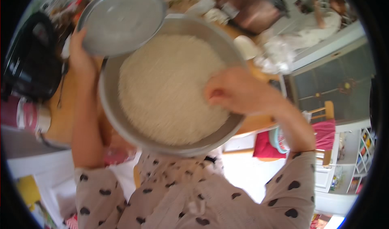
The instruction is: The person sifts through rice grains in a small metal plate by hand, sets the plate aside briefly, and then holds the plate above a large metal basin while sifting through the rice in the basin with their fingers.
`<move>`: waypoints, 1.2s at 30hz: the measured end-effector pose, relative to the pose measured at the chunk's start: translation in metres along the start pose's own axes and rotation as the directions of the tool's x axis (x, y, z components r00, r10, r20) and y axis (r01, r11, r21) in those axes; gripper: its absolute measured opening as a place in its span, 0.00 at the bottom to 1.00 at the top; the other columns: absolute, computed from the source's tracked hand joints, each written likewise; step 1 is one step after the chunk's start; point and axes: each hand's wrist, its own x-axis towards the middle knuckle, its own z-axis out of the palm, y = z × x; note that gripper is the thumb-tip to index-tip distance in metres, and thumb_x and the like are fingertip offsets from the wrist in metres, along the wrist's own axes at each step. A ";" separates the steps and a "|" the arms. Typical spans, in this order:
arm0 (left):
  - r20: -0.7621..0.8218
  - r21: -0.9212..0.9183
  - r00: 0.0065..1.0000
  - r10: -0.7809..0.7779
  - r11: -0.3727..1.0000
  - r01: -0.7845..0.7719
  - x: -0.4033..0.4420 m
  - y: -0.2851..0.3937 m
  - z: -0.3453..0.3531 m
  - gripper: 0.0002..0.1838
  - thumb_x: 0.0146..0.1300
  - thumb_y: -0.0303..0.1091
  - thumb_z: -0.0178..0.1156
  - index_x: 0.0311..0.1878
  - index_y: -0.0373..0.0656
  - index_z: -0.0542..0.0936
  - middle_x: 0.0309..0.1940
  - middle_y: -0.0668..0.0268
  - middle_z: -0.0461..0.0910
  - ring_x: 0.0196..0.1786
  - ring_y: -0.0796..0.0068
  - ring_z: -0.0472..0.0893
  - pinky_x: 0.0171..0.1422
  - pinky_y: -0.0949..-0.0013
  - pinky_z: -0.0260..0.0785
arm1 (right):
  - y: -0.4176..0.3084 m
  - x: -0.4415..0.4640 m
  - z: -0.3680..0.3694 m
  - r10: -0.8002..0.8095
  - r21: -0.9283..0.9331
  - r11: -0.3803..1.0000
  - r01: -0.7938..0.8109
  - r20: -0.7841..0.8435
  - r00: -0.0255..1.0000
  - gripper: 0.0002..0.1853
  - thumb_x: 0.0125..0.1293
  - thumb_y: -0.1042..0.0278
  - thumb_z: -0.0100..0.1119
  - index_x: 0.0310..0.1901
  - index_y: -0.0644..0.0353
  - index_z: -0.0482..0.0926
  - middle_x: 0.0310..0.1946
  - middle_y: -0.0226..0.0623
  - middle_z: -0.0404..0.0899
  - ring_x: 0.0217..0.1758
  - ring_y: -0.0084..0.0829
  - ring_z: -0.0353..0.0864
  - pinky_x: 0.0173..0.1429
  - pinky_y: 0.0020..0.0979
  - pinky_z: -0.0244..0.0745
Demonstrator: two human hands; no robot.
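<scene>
A large metal basin [111,111] in the middle holds a broad layer of pale grains that look like rice [170,87]. My left hand [80,52] grips the left rim of a round, shallow metal bowl [123,20], which is tilted over the basin's far left edge. Its inside shows no contents that I can make out. Over the right part of the grains is my right hand [237,91], its fingers curled together and somewhat blurred. Whatever it may hold is hidden.
A black electric kettle [32,58] stands at the left of the wooden table [60,117], with a pink-and-white container [34,115] below it. Behind the basin are a brown box [253,6] and a crumpled plastic bag [279,56]. A wooden chair [328,111] is at the right.
</scene>
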 end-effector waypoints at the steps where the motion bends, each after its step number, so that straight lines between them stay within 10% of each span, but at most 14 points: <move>1: 0.001 -0.108 0.997 -0.072 0.992 0.072 -0.009 0.010 0.013 0.22 0.64 0.38 0.50 0.58 0.35 0.71 0.53 0.58 0.76 0.57 0.65 0.75 0.64 0.65 0.63 | -0.002 0.002 -0.002 -0.011 0.047 0.999 0.011 -0.002 1.000 0.06 0.53 0.72 0.63 0.32 0.62 0.77 0.25 0.38 0.76 0.30 0.33 0.77 0.35 0.32 0.70; 5: 0.048 -0.109 0.995 -0.091 0.989 0.096 -0.010 0.005 0.006 0.25 0.65 0.40 0.46 0.61 0.34 0.69 0.58 0.57 0.72 0.61 0.65 0.71 0.67 0.65 0.59 | -0.015 0.011 -0.009 0.006 0.409 0.912 0.029 -0.084 0.996 0.07 0.60 0.70 0.61 0.36 0.63 0.77 0.28 0.31 0.79 0.32 0.22 0.79 0.36 0.28 0.72; 9: 0.082 -0.072 0.995 -0.062 0.995 0.068 -0.016 0.015 0.015 0.27 0.63 0.39 0.46 0.63 0.32 0.66 0.57 0.57 0.71 0.61 0.67 0.70 0.67 0.68 0.56 | -0.024 0.013 -0.005 0.178 0.885 0.461 -0.060 -0.026 0.984 0.07 0.60 0.67 0.58 0.33 0.62 0.77 0.27 0.34 0.80 0.28 0.23 0.79 0.32 0.25 0.71; 20: 0.045 -0.028 0.998 -0.034 0.999 0.036 -0.014 0.012 0.011 0.27 0.64 0.38 0.45 0.62 0.31 0.67 0.57 0.57 0.72 0.60 0.67 0.70 0.67 0.68 0.56 | 0.017 0.015 0.032 0.242 0.976 -0.216 0.018 0.036 0.970 0.08 0.64 0.67 0.47 0.37 0.60 0.74 0.35 0.40 0.81 0.31 0.28 0.80 0.36 0.27 0.74; 25: 0.005 0.050 1.000 0.021 0.999 -0.021 -0.014 0.012 0.012 0.27 0.64 0.37 0.46 0.62 0.29 0.67 0.56 0.56 0.73 0.59 0.68 0.71 0.66 0.69 0.57 | -0.006 0.014 0.019 0.330 0.974 -0.193 0.122 -0.052 0.942 0.23 0.69 0.62 0.39 0.58 0.71 0.68 0.57 0.53 0.72 0.63 0.43 0.72 0.66 0.38 0.66; 36: 0.037 0.090 0.999 0.020 0.996 -0.024 -0.018 0.017 0.021 0.26 0.63 0.35 0.45 0.61 0.27 0.68 0.55 0.55 0.73 0.57 0.69 0.72 0.64 0.71 0.60 | -0.011 0.010 0.017 0.312 0.985 -0.093 0.148 -0.112 0.943 0.28 0.69 0.60 0.38 0.64 0.73 0.61 0.64 0.53 0.65 0.68 0.41 0.65 0.70 0.35 0.60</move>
